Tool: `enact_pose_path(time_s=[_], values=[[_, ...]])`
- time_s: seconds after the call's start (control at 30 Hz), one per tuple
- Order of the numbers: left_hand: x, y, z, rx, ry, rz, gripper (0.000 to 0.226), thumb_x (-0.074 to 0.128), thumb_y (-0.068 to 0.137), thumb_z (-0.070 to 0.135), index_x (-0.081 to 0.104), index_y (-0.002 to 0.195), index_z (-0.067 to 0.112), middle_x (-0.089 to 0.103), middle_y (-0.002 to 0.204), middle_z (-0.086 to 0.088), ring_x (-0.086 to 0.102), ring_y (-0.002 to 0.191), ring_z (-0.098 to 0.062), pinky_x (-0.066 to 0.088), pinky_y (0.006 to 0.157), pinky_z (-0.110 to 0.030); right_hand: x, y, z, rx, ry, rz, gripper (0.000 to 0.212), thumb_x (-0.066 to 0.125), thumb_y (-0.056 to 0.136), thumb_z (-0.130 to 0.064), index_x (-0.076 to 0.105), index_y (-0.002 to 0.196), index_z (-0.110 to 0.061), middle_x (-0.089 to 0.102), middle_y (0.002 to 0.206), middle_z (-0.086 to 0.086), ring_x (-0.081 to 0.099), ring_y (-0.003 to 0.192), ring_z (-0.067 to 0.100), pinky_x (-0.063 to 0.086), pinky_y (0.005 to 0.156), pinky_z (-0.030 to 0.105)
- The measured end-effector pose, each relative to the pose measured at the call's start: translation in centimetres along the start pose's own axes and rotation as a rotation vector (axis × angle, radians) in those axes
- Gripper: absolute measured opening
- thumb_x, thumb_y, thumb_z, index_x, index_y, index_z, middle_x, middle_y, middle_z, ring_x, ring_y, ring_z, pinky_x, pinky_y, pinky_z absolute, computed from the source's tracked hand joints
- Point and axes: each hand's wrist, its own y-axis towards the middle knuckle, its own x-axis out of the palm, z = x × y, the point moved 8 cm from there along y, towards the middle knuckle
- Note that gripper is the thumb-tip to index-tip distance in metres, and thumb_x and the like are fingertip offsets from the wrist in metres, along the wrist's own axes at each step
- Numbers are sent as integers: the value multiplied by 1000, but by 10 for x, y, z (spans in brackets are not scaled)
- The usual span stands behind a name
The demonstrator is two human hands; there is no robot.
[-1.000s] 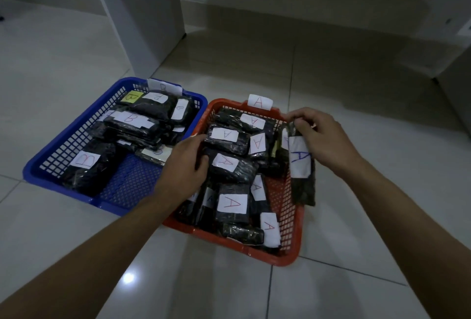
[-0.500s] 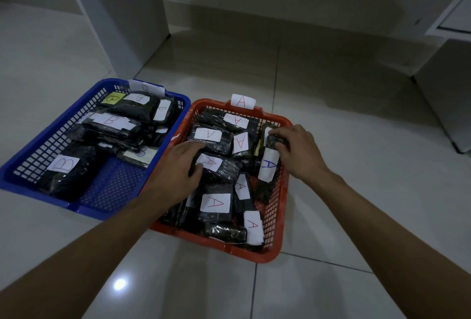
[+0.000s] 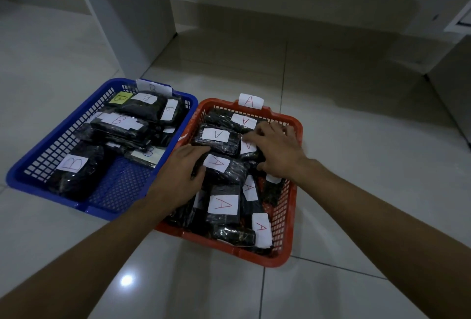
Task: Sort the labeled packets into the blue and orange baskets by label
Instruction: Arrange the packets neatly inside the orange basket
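Head view: left hand (image 3: 181, 171) fingers curl round an A packet (image 3: 224, 167); right hand (image 3: 276, 149) fingers lie flat beside it, likely tidying the orange basket (image 3: 293, 206).

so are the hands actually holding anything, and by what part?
Left hand grips the near-left end of a black plastic-wrapped packet labeled A in the orange plastic basket. Right hand rests flat on the packets, gripping nothing.
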Motion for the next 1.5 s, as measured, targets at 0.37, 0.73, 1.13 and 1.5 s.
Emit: enact_pose_path(time_s=[0.37, 0.73, 1.13, 1.5], values=[[-12, -2, -1, 55, 91, 36, 40, 62, 88, 10, 60, 128, 12, 59, 125, -6, 44, 121, -19, 29, 104, -24, 3, -2, 7, -13, -32, 12, 77, 69, 83, -53, 30, 148, -46, 41, 140, -3, 33, 134, 21, 21, 111, 54], [-26, -16, -14, 8, 91, 96, 41, 57, 86, 0, 58, 126, 7, 57, 124, -8, 43, 125, -27, 35, 107, -36, -4, -56, -85, -368, 186, -71, 65, 69, 82, -50, 44, 141, -37, 50, 126, -7, 41, 117, 14, 35, 102, 38], [-29, -22, -23, -44, 43, 84, 48, 48, 87, -2, 53, 132, 13, 52, 132, -5, 45, 121, -22, 41, 102, -34, 17, -60, -110, -611, -37, -59, 79, 73, 71, -17, 38, 140, -33, 32, 146, -3, 36, 121, 19, 36, 99, 35], [-39, -22, -27, -156, -83, 175, 49, 45, 91, -2, 46, 137, 15, 53, 128, -4, 47, 116, -18, 40, 98, -28, -29, -41, -58, -165, 475, 146, 82, 69, 75, -67, 37, 143, -34, 44, 137, -9, 35, 120, 8, 35, 106, 43]])
